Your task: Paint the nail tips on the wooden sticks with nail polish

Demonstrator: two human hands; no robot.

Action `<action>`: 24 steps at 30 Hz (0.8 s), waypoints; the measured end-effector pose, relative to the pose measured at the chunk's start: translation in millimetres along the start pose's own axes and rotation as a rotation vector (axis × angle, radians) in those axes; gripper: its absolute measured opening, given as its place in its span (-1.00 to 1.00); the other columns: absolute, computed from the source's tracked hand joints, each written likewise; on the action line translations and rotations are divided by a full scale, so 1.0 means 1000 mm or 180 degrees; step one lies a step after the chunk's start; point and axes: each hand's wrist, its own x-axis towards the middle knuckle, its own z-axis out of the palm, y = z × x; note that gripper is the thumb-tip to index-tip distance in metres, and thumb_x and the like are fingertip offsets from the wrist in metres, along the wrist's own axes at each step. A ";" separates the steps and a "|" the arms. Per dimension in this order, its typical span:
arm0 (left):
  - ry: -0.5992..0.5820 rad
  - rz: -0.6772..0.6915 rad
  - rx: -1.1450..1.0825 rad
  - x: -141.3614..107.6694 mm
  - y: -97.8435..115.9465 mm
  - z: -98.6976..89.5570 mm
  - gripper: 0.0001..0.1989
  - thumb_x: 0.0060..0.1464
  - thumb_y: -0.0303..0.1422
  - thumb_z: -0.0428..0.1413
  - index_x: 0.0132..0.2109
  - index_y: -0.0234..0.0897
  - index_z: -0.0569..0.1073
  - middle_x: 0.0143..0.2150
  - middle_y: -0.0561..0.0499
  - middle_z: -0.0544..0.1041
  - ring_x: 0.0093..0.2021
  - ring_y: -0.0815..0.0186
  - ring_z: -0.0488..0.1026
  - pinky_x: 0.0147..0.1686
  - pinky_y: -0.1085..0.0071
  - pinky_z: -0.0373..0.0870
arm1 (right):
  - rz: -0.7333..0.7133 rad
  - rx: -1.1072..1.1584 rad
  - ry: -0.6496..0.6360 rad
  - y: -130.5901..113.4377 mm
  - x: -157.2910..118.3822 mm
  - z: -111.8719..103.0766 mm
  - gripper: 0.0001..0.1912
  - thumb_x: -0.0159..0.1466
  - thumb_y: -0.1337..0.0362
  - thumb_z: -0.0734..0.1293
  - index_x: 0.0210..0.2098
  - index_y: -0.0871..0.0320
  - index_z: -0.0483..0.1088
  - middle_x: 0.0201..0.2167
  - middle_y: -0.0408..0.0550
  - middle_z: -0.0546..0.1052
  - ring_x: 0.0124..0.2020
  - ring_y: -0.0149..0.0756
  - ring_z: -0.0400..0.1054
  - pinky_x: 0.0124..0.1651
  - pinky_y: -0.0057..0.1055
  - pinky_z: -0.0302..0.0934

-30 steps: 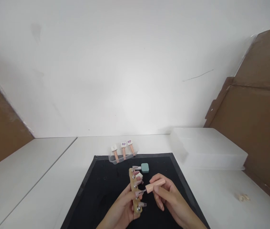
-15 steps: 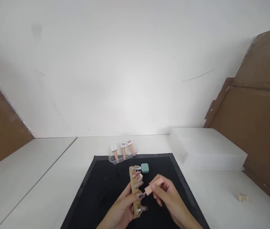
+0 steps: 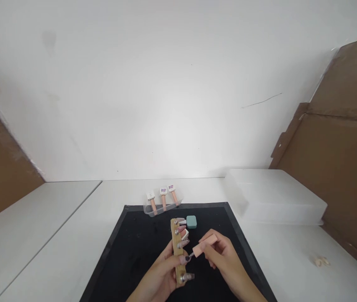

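My left hand (image 3: 163, 270) is closed around a wooden nail-tip stand (image 3: 176, 239), a narrow strip held lengthwise with several false nails mounted along its right side on small metal studs. The thumb presses beside one false nail (image 3: 185, 259) near the lower part. Pinched in my right hand (image 3: 221, 253) is a nail polish brush (image 3: 205, 245) with a pink cap handle. Its bristle end meets that false nail, whose tip looks dark. Behind the stand, a white-and-pink polish bottle (image 3: 185, 234) lies partly hidden on the black mat.
A teal square-topped bottle (image 3: 191, 222) lies past the stand on the black mat (image 3: 134, 243). Beyond it, a clear tray (image 3: 148, 213) holds several pink-and-white polish bottles. A white box (image 3: 276, 195) stands at right, with small beige rings (image 3: 321, 261) in front of it.
The brush in my right hand has shifted slightly right, its bristles now nearer the false nail's tip. My left hand and the stand have barely moved.
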 end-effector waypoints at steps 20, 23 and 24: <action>-0.0059 -0.0042 0.0126 0.001 -0.001 -0.003 -0.27 -0.12 -0.47 0.21 0.18 0.11 0.19 -0.08 0.07 0.33 -0.34 0.42 0.30 -0.33 0.41 0.27 | 0.0086 0.0211 0.0004 0.000 -0.001 0.001 -0.61 0.12 -0.04 0.35 -0.49 0.19 0.34 -0.67 -0.27 0.22 -0.71 -0.54 -0.01 -0.66 -0.55 -0.11; -0.0079 -0.0057 0.0249 0.000 0.000 -0.001 -0.29 -0.13 -0.44 0.21 0.17 0.11 0.21 0.01 0.04 0.32 -0.25 0.34 0.32 -0.28 0.37 0.29 | 0.0020 0.0151 -0.0131 0.005 -0.001 0.001 -0.61 0.13 -0.04 0.34 -0.49 0.19 0.34 -0.68 -0.28 0.21 -0.71 -0.54 0.01 -0.67 -0.56 -0.11; -0.0072 -0.0054 0.0281 0.000 0.000 -0.001 -0.30 -0.13 -0.44 0.22 0.17 0.10 0.22 0.03 0.03 0.31 -0.21 0.32 0.32 -0.26 0.36 0.30 | -0.0004 0.0125 -0.0152 0.007 -0.001 0.001 -0.61 0.13 -0.04 0.33 -0.49 0.20 0.34 -0.68 -0.28 0.21 -0.71 -0.54 0.01 -0.67 -0.56 -0.11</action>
